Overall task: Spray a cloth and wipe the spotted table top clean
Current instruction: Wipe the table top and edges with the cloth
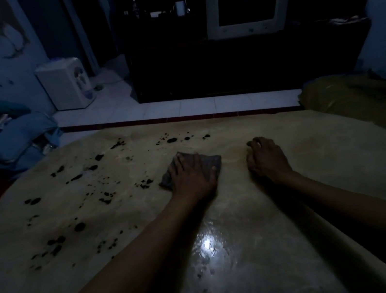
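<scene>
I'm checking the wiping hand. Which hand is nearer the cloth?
Left. The left hand presses flat on the cloth; the right hand rests on the table to its right, apart.

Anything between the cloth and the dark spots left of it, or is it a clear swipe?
Nothing visible in the way. The left hand presses the cloth flat on the table top; the nearest spots lie just left of the cloth across bare surface. The right hand rests on the opposite side.

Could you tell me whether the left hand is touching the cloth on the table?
Touching. The head view shows the left hand lying flat on the grey cloth, its fingers spread across it, pressing it onto the table top.
</scene>
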